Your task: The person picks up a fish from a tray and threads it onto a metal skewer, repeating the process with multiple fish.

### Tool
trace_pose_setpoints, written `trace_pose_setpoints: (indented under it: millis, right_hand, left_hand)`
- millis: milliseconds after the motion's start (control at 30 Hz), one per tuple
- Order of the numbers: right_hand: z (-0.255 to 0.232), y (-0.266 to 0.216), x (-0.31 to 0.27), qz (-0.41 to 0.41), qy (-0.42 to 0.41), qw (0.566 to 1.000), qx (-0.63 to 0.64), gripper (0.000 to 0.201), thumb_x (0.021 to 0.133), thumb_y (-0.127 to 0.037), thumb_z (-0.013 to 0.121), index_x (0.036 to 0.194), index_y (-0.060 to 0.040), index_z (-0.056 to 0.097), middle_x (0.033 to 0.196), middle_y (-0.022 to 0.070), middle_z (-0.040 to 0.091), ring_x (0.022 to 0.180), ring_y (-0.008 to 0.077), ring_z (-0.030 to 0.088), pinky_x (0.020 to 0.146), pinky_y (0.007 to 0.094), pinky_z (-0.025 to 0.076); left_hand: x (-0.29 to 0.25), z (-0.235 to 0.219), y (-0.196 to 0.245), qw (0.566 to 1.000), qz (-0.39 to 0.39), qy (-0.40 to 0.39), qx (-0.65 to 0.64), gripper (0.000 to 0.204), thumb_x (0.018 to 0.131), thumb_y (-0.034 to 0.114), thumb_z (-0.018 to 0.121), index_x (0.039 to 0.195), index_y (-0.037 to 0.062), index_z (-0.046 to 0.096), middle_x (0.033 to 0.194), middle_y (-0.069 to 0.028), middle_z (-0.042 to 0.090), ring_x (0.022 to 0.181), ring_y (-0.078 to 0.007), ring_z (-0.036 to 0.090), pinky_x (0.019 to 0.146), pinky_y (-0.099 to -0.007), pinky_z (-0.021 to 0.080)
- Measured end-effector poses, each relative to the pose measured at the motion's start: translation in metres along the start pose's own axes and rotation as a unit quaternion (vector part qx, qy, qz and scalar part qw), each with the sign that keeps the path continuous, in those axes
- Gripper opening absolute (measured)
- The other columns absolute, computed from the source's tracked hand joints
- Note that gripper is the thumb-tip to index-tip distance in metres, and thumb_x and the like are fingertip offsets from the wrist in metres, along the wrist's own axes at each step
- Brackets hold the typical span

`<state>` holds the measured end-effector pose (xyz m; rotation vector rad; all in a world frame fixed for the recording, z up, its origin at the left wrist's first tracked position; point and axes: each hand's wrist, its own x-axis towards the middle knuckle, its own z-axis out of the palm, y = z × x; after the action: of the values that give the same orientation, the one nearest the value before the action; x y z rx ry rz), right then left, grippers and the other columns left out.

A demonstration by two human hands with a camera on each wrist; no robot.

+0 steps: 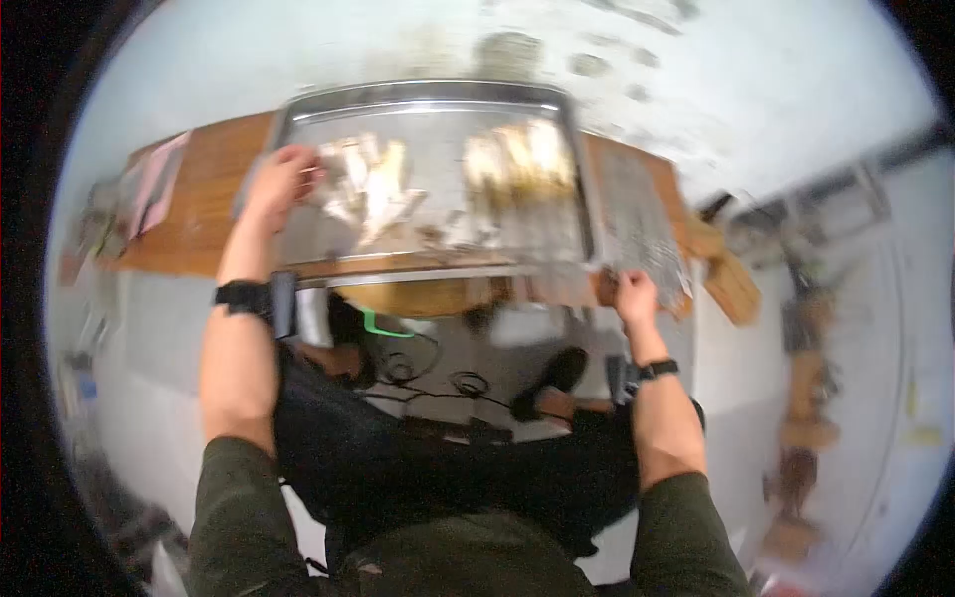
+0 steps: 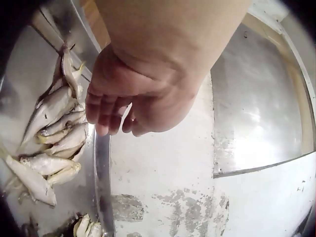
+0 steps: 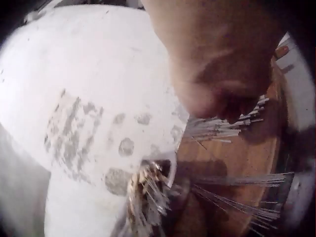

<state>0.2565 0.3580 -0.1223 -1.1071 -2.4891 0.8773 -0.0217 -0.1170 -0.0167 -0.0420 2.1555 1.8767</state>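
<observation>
A metal tray (image 1: 438, 257) holds two groups of fish: a loose pile (image 1: 368, 184) on the left and a tighter row (image 1: 522, 164) on the right. My left hand (image 1: 288, 184) is over the tray's left rim; in the left wrist view the hand (image 2: 143, 89) has loosely bent fingers, with nothing visible in them, beside the piled fish (image 2: 54, 111). Thin pale sticks (image 1: 642, 224) lie on the wooden surface right of the tray. My right hand (image 1: 637, 296) is at their near end. In the right wrist view the hand (image 3: 222, 84) is above sticks (image 3: 217, 131), its fingertips hidden.
The wooden surface (image 1: 214, 189) extends left of the tray, with a pink item (image 1: 159, 184) on it. A stained white wall (image 1: 706, 80) stands behind. Cables (image 1: 398, 368) and a dark shoe (image 1: 564, 369) are below. Wooden pieces (image 1: 731, 289) stand at the right.
</observation>
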Motion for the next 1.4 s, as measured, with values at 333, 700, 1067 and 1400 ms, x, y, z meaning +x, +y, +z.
trace_pose_setpoints:
  millis: [333, 700, 1067, 1400]
  right_hand:
    - [0.083, 0.06, 0.032, -0.062, -0.116, 0.984, -0.118, 0.04, 0.075, -0.031, 0.068, 0.093, 0.0048, 0.062, 0.09, 0.0263, 0.065, 0.09, 0.047, 0.059, 0.075, 0.0464, 0.048]
    - [0.061, 0.017, 0.028, -0.027, -0.172, 0.984, 0.027, 0.026, 0.087, -0.019, 0.056, 0.098, 0.002, 0.064, 0.09, 0.0179, 0.068, 0.083, 0.0311, 0.066, 0.073, 0.0394, 0.049]
    - [0.04, -0.017, 0.017, -0.126, -0.2, 0.965, 0.111, 0.023, 0.087, -0.009, 0.054, 0.101, 0.0069, 0.062, 0.093, 0.0232, 0.067, 0.094, 0.0369, 0.064, 0.074, 0.0394, 0.048]
    - [0.043, 0.015, 0.036, 0.082, -0.207, 0.955, 0.197, 0.016, 0.089, -0.007, 0.051, 0.097, 0.0028, 0.061, 0.082, 0.0081, 0.065, 0.07, 0.0156, 0.059, 0.066, 0.0309, 0.049]
  left_hand:
    - [0.013, -0.006, -0.02, 0.985, 0.014, 0.08, 0.152, 0.02, 0.087, 0.021, 0.059, 0.084, 0.001, 0.062, 0.07, -0.0027, 0.06, 0.061, -0.0113, 0.056, 0.056, -0.0271, 0.047]
    - [0.016, -0.004, -0.038, 0.841, 0.014, 0.151, 0.52, 0.021, 0.081, 0.014, 0.058, 0.097, 0.0033, 0.066, 0.101, -0.0211, 0.065, 0.097, -0.0365, 0.061, 0.083, -0.042, 0.049]
    - [0.039, -0.008, -0.034, 0.729, -0.014, 0.022, 0.684, 0.023, 0.081, 0.013, 0.054, 0.101, 0.0047, 0.064, 0.107, -0.0207, 0.063, 0.101, -0.035, 0.06, 0.085, -0.0434, 0.05]
    - [0.04, -0.022, -0.042, 0.753, 0.059, 0.097, 0.648, 0.027, 0.085, 0.013, 0.046, 0.102, 0.0057, 0.064, 0.101, -0.021, 0.064, 0.098, -0.0373, 0.06, 0.086, -0.046, 0.048]
